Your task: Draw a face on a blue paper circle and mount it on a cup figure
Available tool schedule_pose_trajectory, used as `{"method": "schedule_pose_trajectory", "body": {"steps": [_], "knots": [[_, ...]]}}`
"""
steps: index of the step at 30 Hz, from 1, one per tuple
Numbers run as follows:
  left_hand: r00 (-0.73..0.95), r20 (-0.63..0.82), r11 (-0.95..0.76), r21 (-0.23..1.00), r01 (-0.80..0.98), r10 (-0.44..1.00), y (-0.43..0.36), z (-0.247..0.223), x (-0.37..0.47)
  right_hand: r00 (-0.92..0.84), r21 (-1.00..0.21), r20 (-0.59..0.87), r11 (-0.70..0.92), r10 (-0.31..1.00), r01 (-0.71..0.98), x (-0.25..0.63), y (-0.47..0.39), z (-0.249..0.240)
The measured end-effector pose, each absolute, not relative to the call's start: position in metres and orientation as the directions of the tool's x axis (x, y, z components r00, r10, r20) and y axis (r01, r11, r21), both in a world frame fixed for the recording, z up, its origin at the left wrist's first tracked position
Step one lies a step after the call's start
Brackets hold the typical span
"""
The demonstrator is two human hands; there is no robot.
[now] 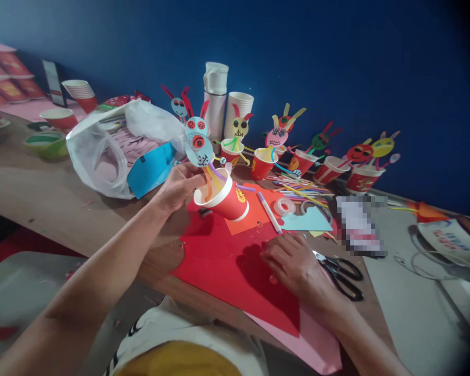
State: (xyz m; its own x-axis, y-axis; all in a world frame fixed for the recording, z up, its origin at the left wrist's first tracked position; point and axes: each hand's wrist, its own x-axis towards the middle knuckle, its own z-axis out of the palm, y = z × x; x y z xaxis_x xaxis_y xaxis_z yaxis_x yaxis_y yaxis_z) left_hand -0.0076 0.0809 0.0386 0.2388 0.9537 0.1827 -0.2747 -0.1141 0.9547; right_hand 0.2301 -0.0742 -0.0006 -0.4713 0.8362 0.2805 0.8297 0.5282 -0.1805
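Note:
My left hand (pixel 182 187) is closed at the rim of a tilted red paper cup (pixel 235 201), thumb and fingers by the straws that rise from it. A light-blue paper face (pixel 198 150) with a red eye and drawn marks tops these straws, above the cup's mouth. Over the sheet of red paper (pixel 215 261), my right hand (pixel 292 266) hovers or rests with its fingers curled in; nothing shows in them. Black-handled scissors (pixel 342 274) lie beside its wrist. A white marker (pixel 270 213) and an orange sheet (pixel 246 224) lie just beyond the hand.
Several cups with paper faces, such as one with a pink face (pixel 264 162), line the blue wall. A plastic bag (pixel 97 151) of paper pieces stands left. Loose straws (pixel 297 188), a tape roll (pixel 285 207) and blue paper (pixel 309 219) lie right. A white flask (pixel 215 99) stands behind.

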Motion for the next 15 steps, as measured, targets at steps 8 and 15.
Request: {"method": "schedule_pose_trajectory", "body": {"steps": [8, 15], "knots": [[0.275, 0.162, -0.100, 0.969, -0.226, 0.948, 0.078, 0.035, -0.005, -0.429, -0.400, 0.253, 0.498, 0.867, 0.770, 0.254, -0.073, 0.007], [0.315, 0.112, -0.052, 0.980, -0.193, 0.942, 0.065, 0.043, 0.000, -0.415, -0.430, -0.007, 0.372, 0.910, 0.823, 0.269, -0.080, 0.017]]}}
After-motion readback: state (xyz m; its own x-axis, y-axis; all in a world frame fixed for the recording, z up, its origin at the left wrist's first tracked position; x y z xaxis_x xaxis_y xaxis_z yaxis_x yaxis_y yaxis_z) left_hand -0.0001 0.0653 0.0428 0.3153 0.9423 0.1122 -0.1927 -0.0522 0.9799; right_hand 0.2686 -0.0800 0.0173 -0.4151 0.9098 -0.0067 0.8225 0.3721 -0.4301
